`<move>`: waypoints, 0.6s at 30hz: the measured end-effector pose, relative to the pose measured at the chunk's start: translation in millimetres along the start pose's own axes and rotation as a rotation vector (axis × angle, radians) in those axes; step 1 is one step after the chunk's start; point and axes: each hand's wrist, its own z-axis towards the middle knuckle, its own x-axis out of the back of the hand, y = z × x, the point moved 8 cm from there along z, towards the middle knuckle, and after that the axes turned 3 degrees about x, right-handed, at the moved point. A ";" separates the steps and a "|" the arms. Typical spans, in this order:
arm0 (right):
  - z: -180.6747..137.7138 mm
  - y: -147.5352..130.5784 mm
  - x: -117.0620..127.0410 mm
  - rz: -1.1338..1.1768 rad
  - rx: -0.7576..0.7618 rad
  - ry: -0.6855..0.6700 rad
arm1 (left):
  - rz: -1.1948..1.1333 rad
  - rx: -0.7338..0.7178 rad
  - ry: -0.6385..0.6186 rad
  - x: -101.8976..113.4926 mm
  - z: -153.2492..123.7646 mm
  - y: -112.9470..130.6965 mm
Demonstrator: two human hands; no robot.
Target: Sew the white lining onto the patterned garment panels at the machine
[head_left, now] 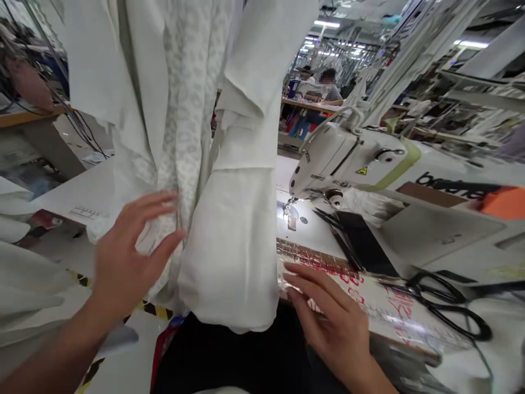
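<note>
White cloth hangs in long folds in front of me, a plain white panel (229, 251) beside a pale patterned length (188, 120). My left hand (131, 251) is spread against the patterned cloth, fingers apart and slightly blurred, gripping nothing. My right hand (332, 312) rests with its fingers apart on a clear plastic sheet (328, 279) with red writing at the edge of the sewing table. It holds nothing. The sewing machine's white head (348, 158) stands beyond it, its needle area (293, 210) mostly lit and small.
Black-handled scissors (447, 306) and a black flat object (365, 246) lie on the white sewing table (311, 235). Another white table (77, 191) lies left. A seated co-worker (328, 90) works at a far bench. Cables and hanging fabric crowd the upper edges.
</note>
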 end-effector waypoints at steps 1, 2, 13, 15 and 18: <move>8.2 -18.1 -9.1 0.039 0.074 -0.027 | 0.045 0.014 0.039 -4.8 7.8 -10.4; 15.2 -37.1 -21.5 0.085 0.153 -0.065 | 0.094 0.033 0.071 -10.3 15.0 -22.1; 59.8 -46.2 -102.3 0.114 0.058 -0.175 | -0.369 0.375 -0.306 25.0 14.6 -82.6; 59.2 -54.4 -110.0 0.421 -0.074 -0.163 | -0.554 0.286 -0.510 21.9 -1.4 -51.7; 47.9 -53.7 -134.4 0.876 -0.404 -0.171 | -0.597 0.151 -0.751 16.1 -21.0 -15.8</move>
